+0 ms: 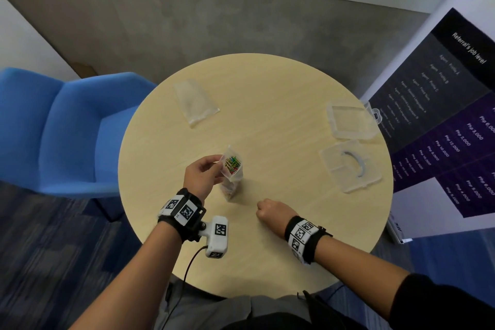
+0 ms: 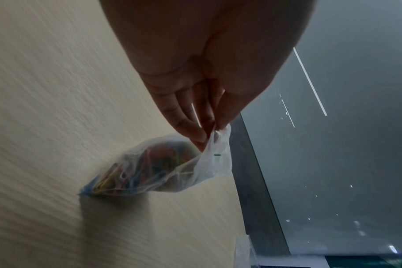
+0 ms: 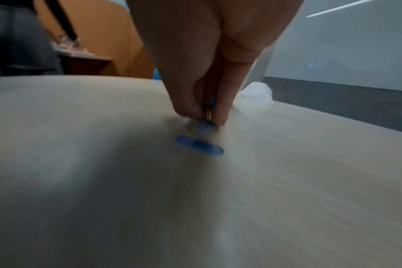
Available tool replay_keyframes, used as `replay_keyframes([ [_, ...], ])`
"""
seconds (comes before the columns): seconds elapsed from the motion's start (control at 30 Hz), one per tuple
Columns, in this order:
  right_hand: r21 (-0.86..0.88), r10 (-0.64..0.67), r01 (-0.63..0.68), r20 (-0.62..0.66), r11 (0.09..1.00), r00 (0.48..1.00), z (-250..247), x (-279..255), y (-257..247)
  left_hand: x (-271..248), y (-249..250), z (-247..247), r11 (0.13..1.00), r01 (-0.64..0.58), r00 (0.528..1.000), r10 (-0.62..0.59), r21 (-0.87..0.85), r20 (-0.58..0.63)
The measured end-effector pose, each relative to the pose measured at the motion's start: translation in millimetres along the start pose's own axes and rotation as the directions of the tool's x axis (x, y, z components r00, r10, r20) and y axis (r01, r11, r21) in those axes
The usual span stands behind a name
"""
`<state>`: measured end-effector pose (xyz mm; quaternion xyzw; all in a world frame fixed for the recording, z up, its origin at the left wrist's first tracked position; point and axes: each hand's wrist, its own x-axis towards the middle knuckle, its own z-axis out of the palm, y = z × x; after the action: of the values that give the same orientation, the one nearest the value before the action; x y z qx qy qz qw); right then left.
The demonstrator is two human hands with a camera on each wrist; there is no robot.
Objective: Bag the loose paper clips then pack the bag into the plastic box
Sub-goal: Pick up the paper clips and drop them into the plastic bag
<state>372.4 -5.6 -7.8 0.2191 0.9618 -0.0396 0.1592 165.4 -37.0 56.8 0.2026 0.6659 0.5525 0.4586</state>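
Left hand pinches the top edge of the small clear bag between thumb and fingertips, mouth held up and open; bag stands with its bottom touching the round table, near the front centre. Coloured paper clips fill the lower part, a tangled mass seen through the film. Right hand is low on the table just right of the bag, fingers bunched and closed on a few clips; one blue clip lies on the wood directly below the fingertips, blurred, cannot tell whether it is touching them. Judgement: bagging nearly complete, last stragglers being collected. Handling: film is thin, soft and slack, gives no support of its own; the clip load is light but shifts and will slump if the rim is let go. Best hold is the top rim, as now, or later around the filled belly once sealed. Single clips are thin and slick against the flat wood, likely need a fingertip pinch or a slide to the edge. Further out: a spare empty bag at far left; the open plastic box at right, its other half behind it, both well apart from the hands. Blue chair beyond the left rim
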Motion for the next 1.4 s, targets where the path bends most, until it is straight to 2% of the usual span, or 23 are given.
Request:
replay_keyframes([
  [0.1,0.210,0.240,-0.244,0.045,0.947,0.970,-14.9,13.0,10.3,0.7,-1.1,1.1,1.000,0.000,1.000,0.000,0.006,0.012],
  [0.17,0.496,0.462,-0.419,0.040,0.761,0.886,-20.3,14.6,25.7,1.4,-1.9,1.3,1.000,0.002,1.000,-0.002,0.012,0.020],
  [0.23,0.761,0.655,-0.473,0.084,0.444,0.751,-23.2,11.7,42.1,2.0,-3.2,2.1,1.000,0.006,1.000,-0.006,0.023,0.023],
  [0.27,0.860,0.719,-0.449,0.151,0.242,0.678,-24.8,9.0,49.5,2.1,-4.1,3.2,1.000,0.006,1.000,-0.007,0.030,0.026],
  [0.3,0.925,0.748,-0.379,0.238,0.018,0.619,-27.6,6.1,55.6,2.0,-5.0,4.8,0.999,0.004,1.000,-0.005,0.036,0.030],
  [0.33,0.942,0.737,-0.266,0.326,-0.203,0.592,-34.2,4.5,58.8,1.9,-5.6,6.7,0.999,0.001,0.999,-0.003,0.039,0.034],
  [0.37,0.914,0.697,-0.135,0.381,-0.381,0.607,-44.3,4.5,59.5,1.9,-5.7,8.9,0.999,-0.001,0.999,0.000,0.040,0.038],
  [0.4,0.875,0.662,-0.030,0.388,-0.483,0.641,-56.2,6.1,58.9,1.9,-5.8,11.2,0.999,-0.001,0.999,-0.001,0.040,0.045],
  [0.43,0.854,0.636,0.029,0.364,-0.520,0.680,-68.0,9.9,57.0,1.4,-5.8,13.6,0.999,0.000,0.999,-0.002,0.039,0.054],
  [0.5,0.865,0.593,0.060,0.289,-0.498,0.752,-89.2,19.7,49.3,0.0,-6.3,18.5,0.999,0.000,0.997,-0.002,0.037,0.076],
  [0.57,0.914,0.563,-0.005,0.254,-0.406,0.786,-99.7,32.5,39.2,-1.0,-7.5,21.2,0.999,-0.006,0.996,0.002,0.048,0.090],
  [0.6,0.945,0.565,-0.066,0.246,-0.320,0.788,-100.0,38.6,34.7,-1.2,-8.2,21.9,0.998,-0.010,0.995,0.004,0.058,0.097],
  [0.7,0.961,0.621,-0.273,0.190,0.041,0.760,-93.7,54.7,28.5,-2.0,-10.8,20.4,0.996,-0.023,0.992,0.011,0.091,0.125],
  [0.73,0.944,0.615,-0.315,0.192,0.097,0.765,-94.6,57.0,27.2,-2.2,-11.2,19.7,0.995,-0.028,0.991,0.015,0.096,0.131],
  [0.83,0.920,0.571,-0.352,0.196,0.175,0.797,-103.4,58.8,26.3,-0.9,-10.8,16.9,0.995,-0.041,0.991,0.029,0.090,0.127],
  [0.9,0.932,0.578,-0.300,0.131,0.206,0.805,-111.1,52.6,28.2,2.0,-11.4,15.4,0.996,-0.037,0.992,0.026,0.082,0.125],
  [1.0,0.984,0.657,-0.141,0.034,0.111,0.754,-112.3,38.4,37.2,3.9,-12.1,15.3,0.997,-0.027,0.993,0.019,0.067,0.117],
  [1.03,0.983,0.691,-0.133,0.007,0.130,0.723,-105.4,34.3,41.6,4.3,-12.4,15.5,0.998,-0.023,0.994,0.016,0.062,0.110],
  [1.1,0.905,0.705,-0.290,-0.016,0.312,0.709,-83.2,23.5,47.1,4.8,-13.4,15.9,0.999,-0.013,0.995,0.008,0.046,0.103],
  [1.17,0.695,0.597,-0.480,0.091,0.535,0.797,-51.9,10.4,43.4,6.0,-14.3,15.5,1.000,-0.002,0.995,-0.001,0.031,0.100],
  [1.2,0.587,0.518,-0.504,0.162,0.634,0.840,-35.3,3.4,39.4,6.5,-14.7,15.2,1.000,0.003,0.995,-0.005,0.027,0.097],
  [1.3,0.406,0.300,-0.343,0.167,0.847,0.939,2.9,-17.1,26.5,7.6,-16.8,15.2,0.999,0.000,0.996,-0.003,0.034,0.088],
  [1.4,0.377,0.143,-0.168,0.095,0.911,0.985,20.4,-37.2,19.1,8.8,-18.2,16.4,0.999,0.004,0.997,-0.008,0.042,0.081],
])
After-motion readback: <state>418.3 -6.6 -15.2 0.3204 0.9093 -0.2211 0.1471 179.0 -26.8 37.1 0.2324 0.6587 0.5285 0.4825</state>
